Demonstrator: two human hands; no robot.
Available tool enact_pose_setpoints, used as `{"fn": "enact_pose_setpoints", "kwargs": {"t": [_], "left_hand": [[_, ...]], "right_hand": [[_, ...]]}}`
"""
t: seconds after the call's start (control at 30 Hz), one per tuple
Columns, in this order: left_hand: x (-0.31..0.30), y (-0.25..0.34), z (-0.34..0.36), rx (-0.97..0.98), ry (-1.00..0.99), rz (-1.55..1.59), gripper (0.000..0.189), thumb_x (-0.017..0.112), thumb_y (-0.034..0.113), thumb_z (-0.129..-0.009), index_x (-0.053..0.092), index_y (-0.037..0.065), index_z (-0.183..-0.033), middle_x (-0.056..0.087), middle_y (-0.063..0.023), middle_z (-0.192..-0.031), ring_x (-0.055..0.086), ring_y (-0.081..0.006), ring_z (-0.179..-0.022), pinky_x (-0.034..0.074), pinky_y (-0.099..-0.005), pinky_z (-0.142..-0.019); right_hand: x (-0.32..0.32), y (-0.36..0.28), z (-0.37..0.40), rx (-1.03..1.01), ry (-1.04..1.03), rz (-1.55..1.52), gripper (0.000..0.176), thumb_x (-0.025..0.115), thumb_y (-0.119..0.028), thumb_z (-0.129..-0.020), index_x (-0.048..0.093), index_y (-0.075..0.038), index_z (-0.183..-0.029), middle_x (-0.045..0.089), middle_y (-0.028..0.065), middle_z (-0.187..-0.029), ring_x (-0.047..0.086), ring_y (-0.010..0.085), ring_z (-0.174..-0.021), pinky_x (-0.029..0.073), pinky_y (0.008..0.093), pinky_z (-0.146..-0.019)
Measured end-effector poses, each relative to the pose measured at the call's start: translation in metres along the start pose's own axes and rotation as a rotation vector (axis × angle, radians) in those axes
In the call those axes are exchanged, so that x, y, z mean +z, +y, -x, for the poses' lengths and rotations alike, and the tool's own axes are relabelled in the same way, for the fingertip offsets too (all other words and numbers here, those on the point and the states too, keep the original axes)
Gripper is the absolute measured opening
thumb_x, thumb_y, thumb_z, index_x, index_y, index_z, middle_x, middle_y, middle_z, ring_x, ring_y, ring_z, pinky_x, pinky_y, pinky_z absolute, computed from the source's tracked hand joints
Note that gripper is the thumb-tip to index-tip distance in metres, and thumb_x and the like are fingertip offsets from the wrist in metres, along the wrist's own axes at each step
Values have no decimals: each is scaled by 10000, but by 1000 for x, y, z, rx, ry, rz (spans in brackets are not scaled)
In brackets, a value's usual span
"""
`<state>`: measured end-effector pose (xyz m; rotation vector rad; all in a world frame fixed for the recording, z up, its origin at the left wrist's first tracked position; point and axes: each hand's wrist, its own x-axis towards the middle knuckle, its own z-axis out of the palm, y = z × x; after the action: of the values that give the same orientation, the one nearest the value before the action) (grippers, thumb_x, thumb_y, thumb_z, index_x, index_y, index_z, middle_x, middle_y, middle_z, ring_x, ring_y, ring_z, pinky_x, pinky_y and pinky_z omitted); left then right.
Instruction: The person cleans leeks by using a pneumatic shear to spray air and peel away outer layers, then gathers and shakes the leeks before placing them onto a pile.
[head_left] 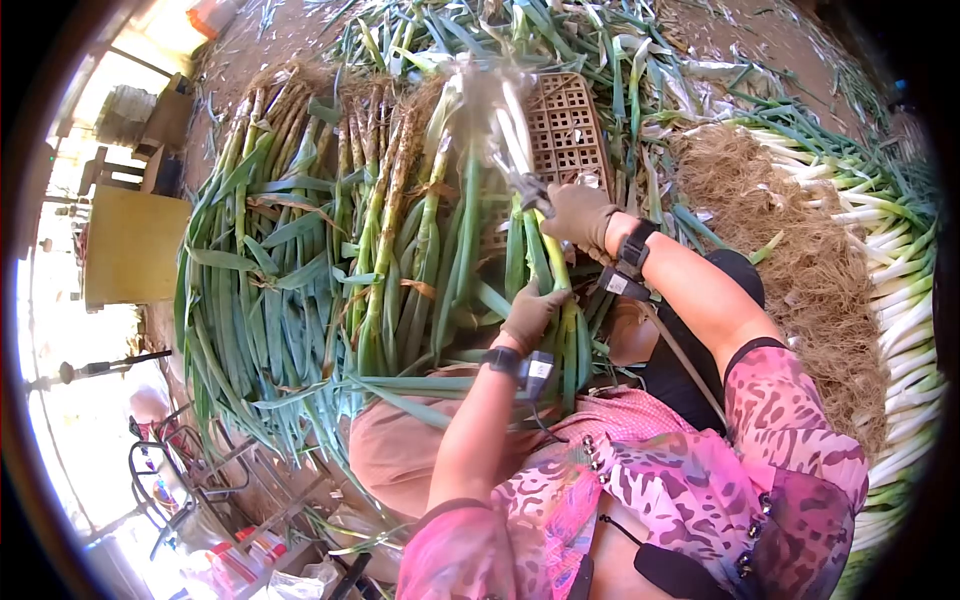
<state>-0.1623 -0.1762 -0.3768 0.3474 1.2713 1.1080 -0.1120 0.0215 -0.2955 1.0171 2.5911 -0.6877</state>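
My left hand (532,312), in a brown glove, is closed round the green leaves of a leek (550,258) in the middle of the view. My right hand (578,214), gloved too, is closed on a metal tool (530,190) with a hose (684,358) running down from near the wrist. The tool's tip lies against the leek's pale stem, and a whitish blur, perhaps spray, hides the roots above it. Left of my hands lie uncleaned leeks (290,270) with brown, soiled stems and long green leaves.
A brown plastic crate (568,130) lies beyond my hands. To the right, cleaned white leeks (905,330) lie in a long row, roots (800,250) inward. Loose leaves (470,30) cover the ground ahead. At the left are a yellow board (135,245) and a metal frame (180,465).
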Motion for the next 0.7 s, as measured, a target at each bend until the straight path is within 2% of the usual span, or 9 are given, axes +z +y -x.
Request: {"fn": "enact_pose_setpoints", "kwargs": {"t": [0.1,0.17,0.2,0.3,0.33,0.4,0.5,0.6,0.7], "left_hand": [[-8,-5,-7,27,-98,-358,398,751,279,-893,670,3,-1167,718,-89,-1009,672,-195,-904,538,-328,-808],[-25,33,4,160,145,-853,411,760,323,-870,698,13,-1133,730,-132,-1034,686,-241,-932,532,-357,-818],[-53,38,-9,305,251,-788,419,752,357,-857,712,2,-1076,723,-181,-1051,693,-308,-962,532,-390,-849],[-106,87,-1,329,964,-1349,440,694,309,-860,642,73,-1228,665,-168,-1194,625,-347,-1114,506,-422,-949],[-122,95,-3,111,934,-1424,486,689,312,-863,600,112,-1298,618,-159,-1279,577,-352,-1193,481,-427,-1000],[-134,98,-4,-60,856,-1541,414,705,311,-843,636,85,-1183,637,-155,-1222,600,-325,-1168,492,-428,-977],[-122,103,-13,-222,666,-1358,529,720,326,-753,649,91,-1221,658,-167,-1257,623,-330,-1185,500,-424,-998],[-109,100,-5,-53,524,-1214,517,707,315,-751,664,55,-1196,704,-187,-1151,663,-335,-1111,514,-415,-960],[-102,103,-12,133,640,-951,571,758,363,-718,682,64,-1198,733,-172,-1077,698,-308,-1024,530,-388,-927]], "right_hand": [[6,5,1,51,29,-37,492,637,-406,-815,711,21,-1049,710,254,-1053,699,363,-1006,543,426,-896],[9,16,2,99,-15,-89,445,637,-377,-808,726,-7,-1039,715,233,-1064,702,352,-1005,546,416,-900],[10,21,7,94,-19,-88,447,640,-376,-809,722,-14,-1057,716,229,-1063,703,354,-1001,546,420,-896],[7,8,47,98,-114,-101,490,650,-389,-817,684,-40,-1159,716,222,-1039,703,366,-973,548,441,-878],[12,9,60,7,-74,-122,526,654,-405,-825,650,-35,-1199,711,234,-1014,701,371,-962,546,459,-863],[45,16,64,83,-37,-98,516,652,-404,-832,647,-18,-1175,708,238,-1006,699,370,-951,542,470,-853],[54,20,79,39,-5,-162,528,644,-414,-840,626,6,-1160,700,254,-1005,691,388,-943,532,483,-841],[50,19,85,35,42,-379,535,636,-423,-845,608,18,-1147,690,263,-985,675,415,-933,525,479,-827],[38,0,102,-13,74,-707,464,664,-352,-830,599,-22,-1150,666,245,-912,650,420,-844,508,463,-768]]}}
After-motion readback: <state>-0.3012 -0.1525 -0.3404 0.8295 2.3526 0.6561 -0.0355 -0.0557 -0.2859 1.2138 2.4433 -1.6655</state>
